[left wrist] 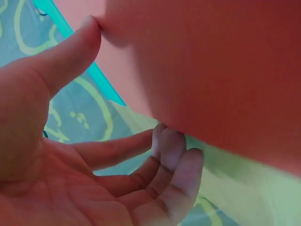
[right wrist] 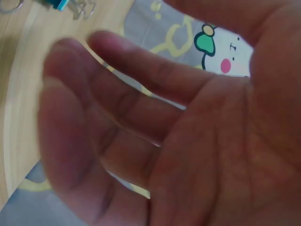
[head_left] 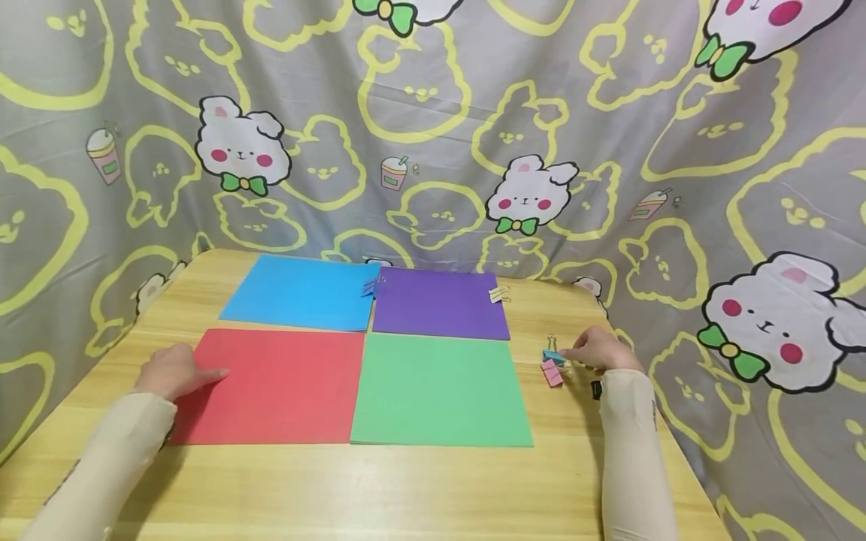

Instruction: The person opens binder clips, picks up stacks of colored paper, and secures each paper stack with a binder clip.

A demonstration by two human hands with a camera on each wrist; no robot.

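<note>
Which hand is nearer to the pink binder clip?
Right. The right hand is close to the pink binder clip, just right of it in the head view; the left hand is at the left edge of the red sheet.

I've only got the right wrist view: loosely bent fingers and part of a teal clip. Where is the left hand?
Observer: At the left edge of the red sheet; the left hand has its thumb on top of it.
Operator: Anything else loose over on the right side?
Observer: Yes, a pink clip lies right beside the teal clip.
Operator: Is any clip fastened somewhere?
Observer: A pale clip sits on the right edge of the purple sheet.
</note>
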